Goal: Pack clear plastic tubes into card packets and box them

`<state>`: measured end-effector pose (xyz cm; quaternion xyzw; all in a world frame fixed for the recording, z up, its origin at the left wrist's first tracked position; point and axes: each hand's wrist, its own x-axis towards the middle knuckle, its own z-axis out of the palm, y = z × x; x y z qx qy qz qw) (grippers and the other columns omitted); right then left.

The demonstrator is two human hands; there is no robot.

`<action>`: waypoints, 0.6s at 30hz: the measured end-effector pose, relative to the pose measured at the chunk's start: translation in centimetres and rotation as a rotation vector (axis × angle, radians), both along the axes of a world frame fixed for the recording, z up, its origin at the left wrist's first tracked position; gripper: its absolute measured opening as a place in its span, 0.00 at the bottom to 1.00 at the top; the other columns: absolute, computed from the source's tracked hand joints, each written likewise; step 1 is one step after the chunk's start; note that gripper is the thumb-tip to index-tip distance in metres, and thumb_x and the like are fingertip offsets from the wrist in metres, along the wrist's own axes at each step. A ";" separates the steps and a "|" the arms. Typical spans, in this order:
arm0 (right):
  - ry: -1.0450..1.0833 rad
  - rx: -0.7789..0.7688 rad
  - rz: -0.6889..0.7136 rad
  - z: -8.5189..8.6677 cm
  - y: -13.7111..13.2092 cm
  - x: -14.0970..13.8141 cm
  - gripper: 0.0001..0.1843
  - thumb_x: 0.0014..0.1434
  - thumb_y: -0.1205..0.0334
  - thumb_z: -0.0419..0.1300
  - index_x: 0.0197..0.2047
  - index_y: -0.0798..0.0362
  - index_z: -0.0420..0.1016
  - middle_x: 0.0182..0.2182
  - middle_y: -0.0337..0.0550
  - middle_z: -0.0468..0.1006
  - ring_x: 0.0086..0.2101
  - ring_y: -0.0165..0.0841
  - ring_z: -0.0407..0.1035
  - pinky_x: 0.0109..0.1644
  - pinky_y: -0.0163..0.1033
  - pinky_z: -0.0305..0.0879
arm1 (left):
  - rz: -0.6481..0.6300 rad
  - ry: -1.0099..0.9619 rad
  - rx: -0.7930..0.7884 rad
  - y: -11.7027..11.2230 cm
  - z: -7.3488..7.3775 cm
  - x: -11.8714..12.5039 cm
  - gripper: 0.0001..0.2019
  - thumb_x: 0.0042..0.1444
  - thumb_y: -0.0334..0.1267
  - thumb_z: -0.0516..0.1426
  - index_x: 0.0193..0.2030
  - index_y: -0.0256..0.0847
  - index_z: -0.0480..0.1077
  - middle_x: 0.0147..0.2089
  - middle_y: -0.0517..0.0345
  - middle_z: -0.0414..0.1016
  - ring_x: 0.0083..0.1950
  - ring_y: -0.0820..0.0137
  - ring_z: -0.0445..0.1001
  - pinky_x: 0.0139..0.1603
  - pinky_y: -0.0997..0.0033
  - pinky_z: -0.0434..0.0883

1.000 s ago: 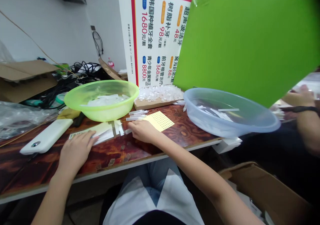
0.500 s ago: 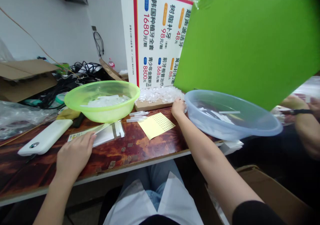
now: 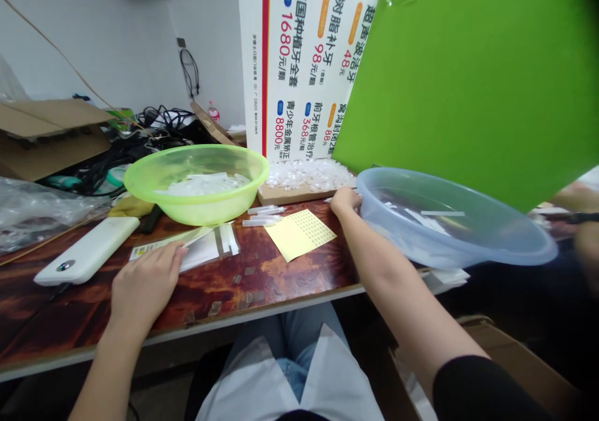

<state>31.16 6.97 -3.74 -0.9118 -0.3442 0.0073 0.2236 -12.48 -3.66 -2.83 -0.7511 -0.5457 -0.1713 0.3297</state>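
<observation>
My left hand (image 3: 148, 277) lies at the near end of some flat clear plastic bags (image 3: 210, 254), thumb and fingers closed on their edge. My right hand (image 3: 346, 204) reaches to the gap between the blue basin (image 3: 449, 256) and the cardboard tray (image 3: 299, 193). Its fingers curl inward, and their tips are hidden. Small clear plastic pieces (image 3: 309, 174) are heaped on that tray. Between my hands lies a yellow sticker sheet (image 3: 297, 237) with rows of small marks. Several clear tubes (image 3: 262, 220) lie just behind the sheet.
A green basin (image 3: 196, 206) holds many pale strips; white strips lie in the blue one. On the left are a white power bank (image 3: 88, 252), cables and a cardboard box (image 3: 47, 128). A large board (image 3: 458, 84) stands behind. Another person's arm (image 3: 584, 203) shows far right.
The whole view has shifted slightly, moving the table things to the right. My right hand stays beside the blue basin, its fingers curled a little more. My left hand keeps its place at the bags.
</observation>
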 end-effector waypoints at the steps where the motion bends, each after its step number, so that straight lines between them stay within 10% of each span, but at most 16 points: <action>1: -0.008 0.001 -0.006 -0.2 -0.1 -0.5 0.19 0.66 0.56 0.60 0.56 0.56 0.69 0.52 0.50 0.72 0.48 0.40 0.72 0.50 0.50 0.72 | 0.008 -0.008 -0.019 0.0 0.0 0.0 0.24 0.71 0.44 0.40 0.48 0.36 0.75 0.42 0.45 0.82 0.39 0.55 0.80 0.36 0.63 0.67; 11: -0.017 0.112 0.282 -0.3 -3.5 -2.6 0.17 0.66 0.57 0.60 0.55 0.56 0.70 0.53 0.49 0.72 0.49 0.40 0.71 0.52 0.52 0.71 | -0.105 0.091 -0.173 0.5 -0.6 -4.1 0.23 0.68 0.50 0.45 0.56 0.36 0.70 0.53 0.42 0.79 0.51 0.51 0.77 0.43 0.59 0.73; 18: 0.130 0.464 0.615 0.0 -9.5 -4.6 0.08 0.63 0.61 0.62 0.44 0.57 0.75 0.41 0.44 0.78 0.42 0.36 0.73 0.49 0.47 0.71 | -0.134 0.045 -0.130 -1.9 -0.4 -5.8 0.19 0.67 0.41 0.44 0.57 0.38 0.68 0.51 0.45 0.79 0.48 0.52 0.78 0.39 0.63 0.71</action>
